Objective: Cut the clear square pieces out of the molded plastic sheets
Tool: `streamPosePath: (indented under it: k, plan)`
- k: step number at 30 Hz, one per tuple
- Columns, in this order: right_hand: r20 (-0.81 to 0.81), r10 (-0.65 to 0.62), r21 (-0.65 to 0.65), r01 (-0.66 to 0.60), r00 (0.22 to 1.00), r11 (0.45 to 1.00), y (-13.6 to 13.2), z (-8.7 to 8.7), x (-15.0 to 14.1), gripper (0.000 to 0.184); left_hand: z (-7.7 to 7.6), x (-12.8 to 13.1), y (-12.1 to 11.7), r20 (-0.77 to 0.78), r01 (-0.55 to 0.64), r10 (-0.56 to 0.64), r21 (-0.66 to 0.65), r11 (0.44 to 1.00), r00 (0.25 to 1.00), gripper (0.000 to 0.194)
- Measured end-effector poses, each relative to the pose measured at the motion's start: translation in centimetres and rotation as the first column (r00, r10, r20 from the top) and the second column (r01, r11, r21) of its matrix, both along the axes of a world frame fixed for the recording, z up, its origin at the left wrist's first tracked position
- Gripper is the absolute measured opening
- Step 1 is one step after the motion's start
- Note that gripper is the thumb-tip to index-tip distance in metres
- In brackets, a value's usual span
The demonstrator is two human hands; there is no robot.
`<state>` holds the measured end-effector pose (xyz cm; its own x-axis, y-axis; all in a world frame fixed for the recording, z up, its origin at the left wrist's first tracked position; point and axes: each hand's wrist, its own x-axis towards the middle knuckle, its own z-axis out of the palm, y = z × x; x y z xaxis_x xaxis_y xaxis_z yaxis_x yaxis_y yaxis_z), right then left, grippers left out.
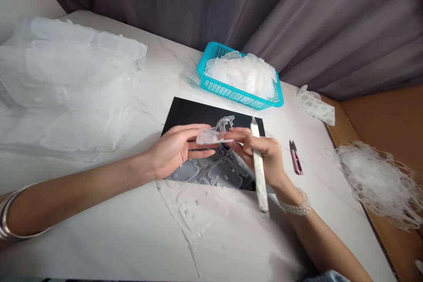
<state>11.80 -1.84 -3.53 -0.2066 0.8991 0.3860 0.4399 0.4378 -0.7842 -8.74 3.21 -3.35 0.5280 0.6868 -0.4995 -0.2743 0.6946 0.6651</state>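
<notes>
My left hand [175,147] pinches a small translucent, milky piece [210,137], like moulded silicone or soft plastic, between thumb and fingers. Wrapped in my right hand [264,152] is a craft knife [258,172] with a white, taped-looking handle, its blade pointing up and away. The fingertips of that hand also touch the right end of the milky piece. A curled clear strip [226,123] shows just behind it. Below the hands, a clear moulded sheet [194,207] with rounded outlines lies partly on a black mat [188,112] and partly on the white table.
Behind the mat stands a blue basket [228,92] heaped with milky pieces. Stacked translucent sheets [66,83] cover the left side. Pink thread snips [296,158] lie to the right, near a patterned sheet [317,105] and a pile of clear offcuts [380,183] at the table's edge.
</notes>
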Motion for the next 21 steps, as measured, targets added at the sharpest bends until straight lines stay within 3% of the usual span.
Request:
streamPosePath:
  k: [2, 4, 8, 10, 13, 16, 19, 21]
  plan:
    - [-0.146, -0.193, -0.168, 0.168, 0.970, 0.971, 0.1, 0.2, 0.0, 0.048, 0.1, -0.1, 0.0, -0.022, 0.023, -0.024, -0.027, 0.999, 0.999, 0.025]
    - [-0.280, -0.334, -0.311, 0.244, 0.900, 0.919, 0.3, 0.3, 0.4, 0.050, 0.0, -0.2, 0.1, -0.063, 0.050, -0.053, -0.048, 0.998, 0.997, 0.028]
    - [-0.449, -0.465, -0.383, 0.306, 0.763, 0.872, 1.4, 0.8, 2.5, 0.052, -0.8, -0.6, 0.1, -0.138, 0.059, -0.056, 0.015, 0.998, 0.989, 0.029]
    - [-0.453, -0.527, -0.294, 0.438, 0.719, 0.849, 2.6, 1.5, 4.1, 0.051, -1.2, -0.6, 0.0, -0.148, 0.086, -0.071, 0.095, 0.992, 0.986, 0.026]
    - [-0.398, -0.587, -0.007, 0.637, 0.705, 0.771, 5.9, 3.4, 6.2, 0.047, -1.2, -0.4, -0.4, -0.162, 0.146, -0.117, 0.179, 0.973, 0.980, 0.023]
    - [-0.148, -0.639, 0.257, 0.654, 0.754, 0.712, 11.1, 4.9, 6.6, 0.030, -0.7, -0.1, -0.9, -0.178, 0.187, -0.144, 0.254, 0.949, 0.973, 0.022]
    - [0.051, -0.572, 0.266, 0.541, 0.819, 0.798, 16.3, 4.6, 5.3, 0.008, -0.1, 0.0, -1.2, -0.236, 0.268, -0.192, 0.347, 0.899, 0.952, 0.022]
    - [0.126, -0.497, 0.224, 0.464, 0.858, 0.857, 18.4, 3.8, 4.1, 0.004, 0.2, 0.0, -1.4, -0.285, 0.322, -0.215, 0.413, 0.852, 0.934, 0.023]
